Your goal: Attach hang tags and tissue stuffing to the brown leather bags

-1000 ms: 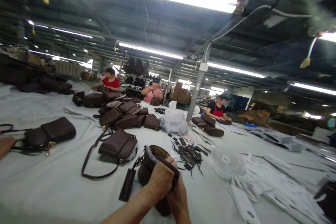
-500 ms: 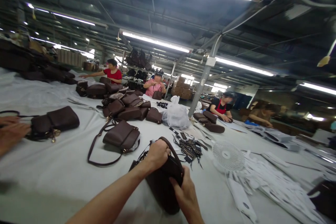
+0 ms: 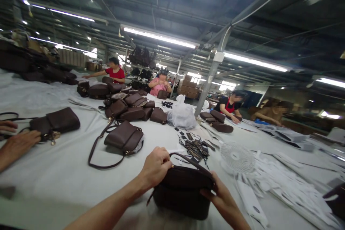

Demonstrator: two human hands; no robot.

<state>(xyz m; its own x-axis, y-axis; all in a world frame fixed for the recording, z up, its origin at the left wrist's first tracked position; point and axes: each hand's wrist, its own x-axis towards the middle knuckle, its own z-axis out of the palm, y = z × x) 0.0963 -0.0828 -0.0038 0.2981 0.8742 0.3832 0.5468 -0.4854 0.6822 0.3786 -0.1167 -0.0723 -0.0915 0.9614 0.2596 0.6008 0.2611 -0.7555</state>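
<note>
A dark brown handbag (image 3: 183, 190) stands on the white-covered table, low in the middle of the view, its handle arching over the top. My left hand (image 3: 157, 165) is closed at the bag's upper left corner, near the handle's end. At the right end, my right hand (image 3: 217, 194) grips the bag's side, with the thumb on the front and the other fingers partly hidden behind it. Just beyond the bag lies a heap of black tags with cords (image 3: 195, 149). Another brown bag with a looped strap (image 3: 124, 137) rests to the left.
A white fan (image 3: 237, 158) and white strips (image 3: 288, 183) lie at the right. Behind are a pile of brown bags (image 3: 132, 109) and a white plastic bag (image 3: 183, 115). A person's hands (image 3: 23, 143) touch a bag at the left edge. More people work across the table.
The handbag has turned so its long side lies more level across the view. My right hand has moved right with its end. The neighbour's hand at left has moved onto their bag.
</note>
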